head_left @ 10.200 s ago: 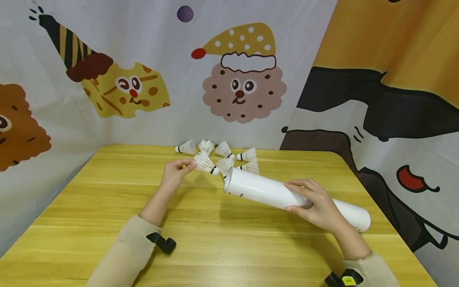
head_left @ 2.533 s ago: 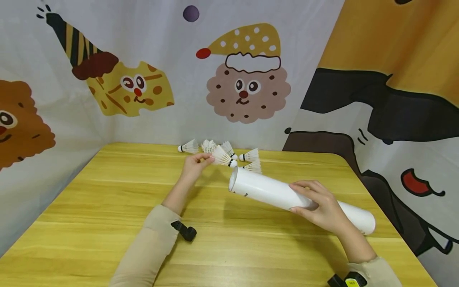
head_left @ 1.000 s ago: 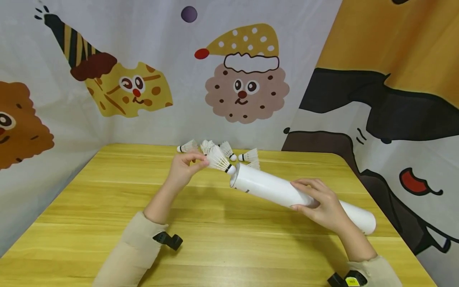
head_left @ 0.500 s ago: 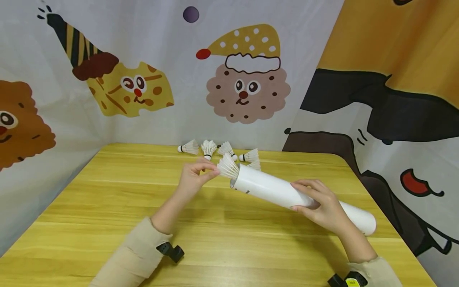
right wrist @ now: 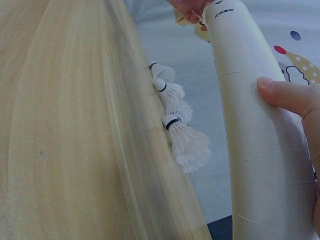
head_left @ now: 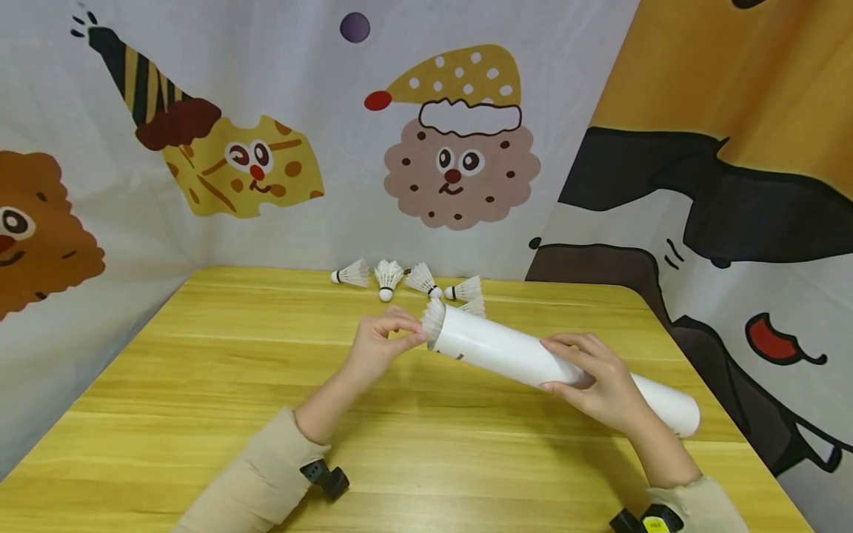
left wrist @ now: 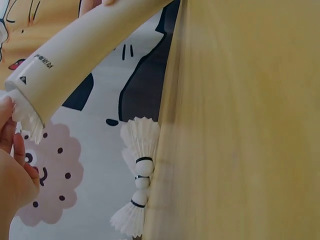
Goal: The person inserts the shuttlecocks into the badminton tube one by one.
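My right hand (head_left: 600, 381) grips a long white shuttlecock tube (head_left: 493, 344) round its middle, holding it slanted above the table with its mouth to the left. A feather shuttlecock (head_left: 434, 320) sits in that mouth, cork inside and hidden. Only the feather tips of its skirt stick out past the rim. My left hand (head_left: 383, 344) pinches the skirt's edge between thumb and finger. In the left wrist view the feathers (left wrist: 27, 117) fan out of the tube end, fingertips right against them. The right wrist view shows my thumb (right wrist: 280, 92) lying along the tube wall.
Several white shuttlecocks lie along the table's back edge, among them one at the left (head_left: 351, 273), one with its cork forward (head_left: 388, 278) and one at the right (head_left: 464, 288). The wooden table (head_left: 333, 459) meets a cartoon-printed curtain (head_left: 320, 237) behind.
My left hand has moved right, sliding the shuttlecock from just outside the tube mouth to nearly inside. Ten seconds ago another shuttlecock was pinched there. The tube and right hand have hardly moved.
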